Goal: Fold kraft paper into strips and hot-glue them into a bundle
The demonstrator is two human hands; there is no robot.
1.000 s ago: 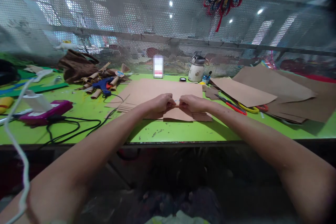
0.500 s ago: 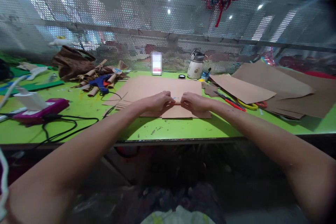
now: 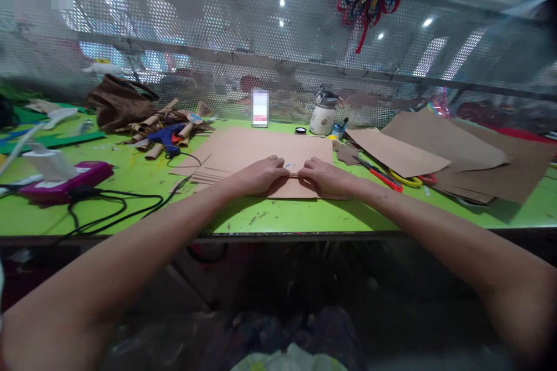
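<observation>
Both hands work close together on a piece of brown kraft paper (image 3: 292,189) near the table's front edge. My left hand (image 3: 266,175) has its fingers closed on the paper's folded edge, thumb toward the middle. Opposite it, my right hand (image 3: 321,176) pinches the same edge, a small gap away. The edge between the thumbs looks rolled or folded into a narrow strip. Beneath and behind lie larger sheets of brown paper (image 3: 243,148), stacked flat, with a small blue mark showing just past the fingers.
On the right are scissors (image 3: 385,178) and a heap of brown sheets (image 3: 452,139). To the left stand a blue glue gun (image 3: 165,137), paper rolls (image 3: 154,152) and a purple power strip (image 3: 69,182) with black cables. A phone (image 3: 260,109) and a white bottle (image 3: 322,116) are behind.
My fingers have flattened and lowered over the folded edge, still holding it at nearly the same place. The view has tilted slightly upward.
</observation>
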